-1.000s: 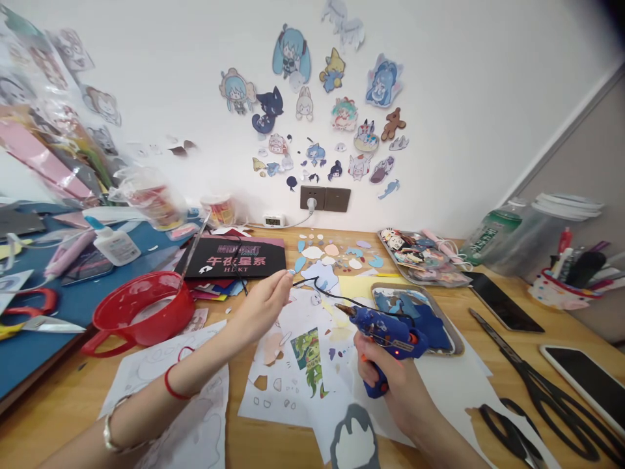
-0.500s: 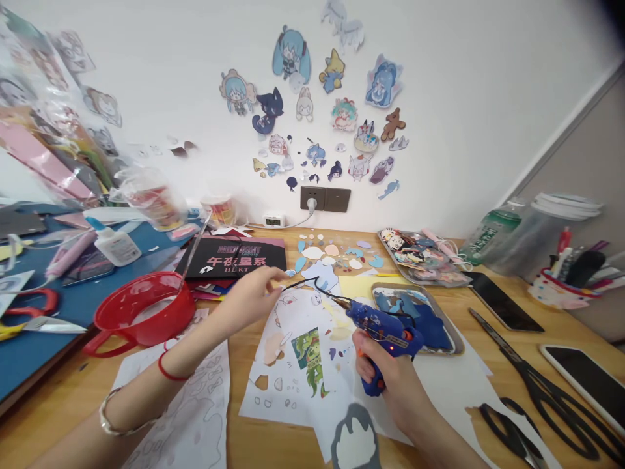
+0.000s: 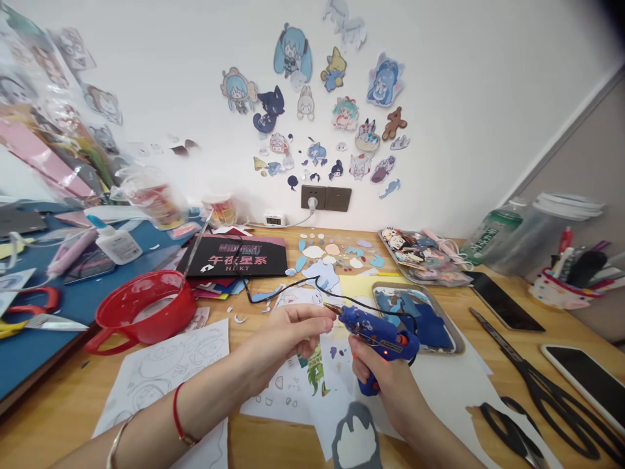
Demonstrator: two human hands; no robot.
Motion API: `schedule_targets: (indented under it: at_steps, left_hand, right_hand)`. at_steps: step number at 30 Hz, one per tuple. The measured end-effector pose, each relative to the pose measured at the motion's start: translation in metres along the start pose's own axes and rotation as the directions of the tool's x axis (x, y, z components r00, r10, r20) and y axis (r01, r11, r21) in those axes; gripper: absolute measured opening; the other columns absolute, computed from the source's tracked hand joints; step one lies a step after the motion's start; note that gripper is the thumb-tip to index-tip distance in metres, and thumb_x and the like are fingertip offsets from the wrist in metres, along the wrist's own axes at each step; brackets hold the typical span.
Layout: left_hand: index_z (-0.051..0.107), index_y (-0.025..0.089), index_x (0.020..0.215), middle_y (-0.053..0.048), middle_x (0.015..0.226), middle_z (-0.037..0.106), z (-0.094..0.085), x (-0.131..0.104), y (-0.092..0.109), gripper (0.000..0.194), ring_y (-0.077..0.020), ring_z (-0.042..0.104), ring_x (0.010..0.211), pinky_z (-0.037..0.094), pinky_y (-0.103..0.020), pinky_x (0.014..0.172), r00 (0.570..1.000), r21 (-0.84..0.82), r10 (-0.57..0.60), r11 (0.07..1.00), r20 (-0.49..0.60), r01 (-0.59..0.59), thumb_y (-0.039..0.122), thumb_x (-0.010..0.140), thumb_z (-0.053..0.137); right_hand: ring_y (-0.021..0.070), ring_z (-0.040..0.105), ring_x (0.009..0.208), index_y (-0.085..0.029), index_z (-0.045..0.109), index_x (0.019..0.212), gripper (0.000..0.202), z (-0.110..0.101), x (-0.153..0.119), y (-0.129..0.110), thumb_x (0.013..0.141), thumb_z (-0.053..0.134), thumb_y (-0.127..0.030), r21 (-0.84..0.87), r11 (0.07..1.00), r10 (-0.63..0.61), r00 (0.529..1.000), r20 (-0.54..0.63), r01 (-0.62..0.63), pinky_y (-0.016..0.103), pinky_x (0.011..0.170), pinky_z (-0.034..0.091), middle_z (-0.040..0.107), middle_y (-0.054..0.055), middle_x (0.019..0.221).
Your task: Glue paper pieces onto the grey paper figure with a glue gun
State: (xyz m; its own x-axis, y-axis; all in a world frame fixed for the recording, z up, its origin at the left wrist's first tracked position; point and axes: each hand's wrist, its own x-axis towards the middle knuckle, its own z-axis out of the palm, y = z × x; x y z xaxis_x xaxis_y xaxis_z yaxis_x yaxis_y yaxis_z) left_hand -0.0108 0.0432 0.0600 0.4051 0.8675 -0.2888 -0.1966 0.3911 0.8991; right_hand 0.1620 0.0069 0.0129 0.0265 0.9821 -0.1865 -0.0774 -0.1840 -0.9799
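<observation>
One blue glue gun [image 3: 372,329], brass nozzle [image 3: 333,308] | right hand [image 3: 385,372] gripping | left hand [image 3: 286,339]: grip unclear

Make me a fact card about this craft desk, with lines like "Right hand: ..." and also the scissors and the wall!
Right hand: this hand grips a blue glue gun
Left hand: this hand has fingertips right by the nozzle; can't tell if it holds anything
Light on gun: small red one, lit
Scissors: long black pair and smaller black pair at right; red-and-yellow-handled pair at far left
Red cup: on the left, handle sideways
Wall: paper cut-out characters
</observation>
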Motion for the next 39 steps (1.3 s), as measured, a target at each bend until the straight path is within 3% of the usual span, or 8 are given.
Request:
schedule_targets:
  at_steps: [5,11,16,23,27,31,33,39]
  left_hand:
    - [0.063,0.015,0.068,0.005,0.048,0.049,0.0,0.001,-0.001,0.017,-0.0054,0.037,0.045,0.028,-0.018,0.047,0.999,-0.016,0.008,1.0,0.043,-0.007,0.029,0.071,0.071]
    - [0.059,0.015,0.068,0.005,0.048,0.049,0.003,-0.001,0.0,0.021,-0.0057,0.038,0.045,0.028,-0.019,0.048,1.0,0.019,-0.031,0.999,0.005,0.031,0.031,0.069,0.072]
    - [0.055,0.015,0.061,0.006,0.046,0.047,0.003,-0.001,-0.002,0.023,-0.0065,0.035,0.045,0.025,-0.021,0.049,0.999,0.055,0.006,0.998,-0.042,-0.004,0.031,0.069,0.07]
    - [0.043,0.017,0.053,0.006,0.043,0.039,0.005,-0.003,-0.005,0.027,-0.0077,0.027,0.046,0.022,-0.022,0.049,0.999,0.061,0.035,0.998,-0.019,-0.033,0.026,0.072,0.059]
    - [0.044,0.017,0.058,0.007,0.043,0.036,0.005,-0.004,-0.005,0.02,-0.0078,0.023,0.046,0.019,-0.022,0.048,0.999,0.042,0.045,0.998,-0.005,-0.044,0.024,0.073,0.055]
    - [0.043,0.017,0.061,0.007,0.049,0.032,0.003,-0.005,0.0,0.015,-0.0073,0.024,0.045,0.021,-0.02,0.045,0.996,-0.12,0.081,0.99,0.043,-0.076,0.021,0.075,0.048]
    - [0.04,0.017,0.061,0.006,0.055,0.033,0.001,-0.004,0.005,0.017,-0.0067,0.028,0.044,0.025,-0.02,0.044,0.994,-0.2,0.096,0.976,0.045,-0.085,0.02,0.077,0.045]
    - [0.034,0.019,0.065,0.005,0.058,0.031,-0.017,0.006,0.027,0.018,-0.0068,0.027,0.04,0.025,-0.019,0.039,0.984,-0.312,0.069,0.943,-0.163,-0.118,0.016,0.083,0.032]
  right_hand:
    - [0.0092,0.034,0.047,-0.019,0.045,0.059,0.037,0.002,-0.002,0.002,0.071,0.064,-0.048,-0.041,0.999,0.02,1.0,-0.021,-0.02,0.027,0.05,0.025,0.039,-0.006,0.046]
    - [0.0098,0.034,0.046,-0.019,0.045,0.056,0.037,0.003,-0.002,0.003,0.067,0.065,-0.048,-0.074,0.996,0.04,0.998,-0.043,-0.043,0.027,0.049,0.027,0.039,-0.005,0.045]
    - [0.0106,0.035,0.048,-0.02,0.04,0.051,0.041,0.003,-0.003,0.003,0.07,0.061,-0.05,-0.141,0.99,0.024,0.999,-0.043,-0.03,0.028,0.051,0.028,0.039,-0.004,0.046]
    - [0.0102,0.034,0.047,-0.021,0.039,0.05,0.042,0.004,-0.004,0.005,0.068,0.065,-0.049,-0.11,0.994,0.01,0.998,-0.06,-0.017,0.027,0.048,0.028,0.037,-0.005,0.046]
    - [0.0083,0.033,0.045,-0.019,0.044,0.053,0.04,0.002,0.0,0.005,0.068,0.069,-0.046,0.013,1.0,-0.006,0.999,-0.053,0.006,0.025,0.046,0.026,0.038,-0.005,0.046]
    - [0.0046,0.033,0.044,-0.018,0.05,0.063,0.033,-0.009,0.006,-0.012,0.067,0.074,-0.039,0.294,0.949,-0.076,0.989,-0.127,0.11,0.021,0.044,0.025,0.041,-0.006,0.056]
    - [0.0033,0.032,0.043,-0.018,0.049,0.064,0.031,-0.016,0.008,-0.022,0.067,0.075,-0.036,0.362,0.919,-0.125,0.987,-0.104,0.154,0.02,0.042,0.024,0.042,-0.006,0.061]
    - [0.0025,0.028,0.041,-0.018,0.049,0.061,0.027,-0.022,0.003,-0.026,0.076,0.066,-0.033,0.431,0.888,-0.235,0.965,0.121,0.162,0.02,0.041,0.022,0.046,-0.006,0.064]
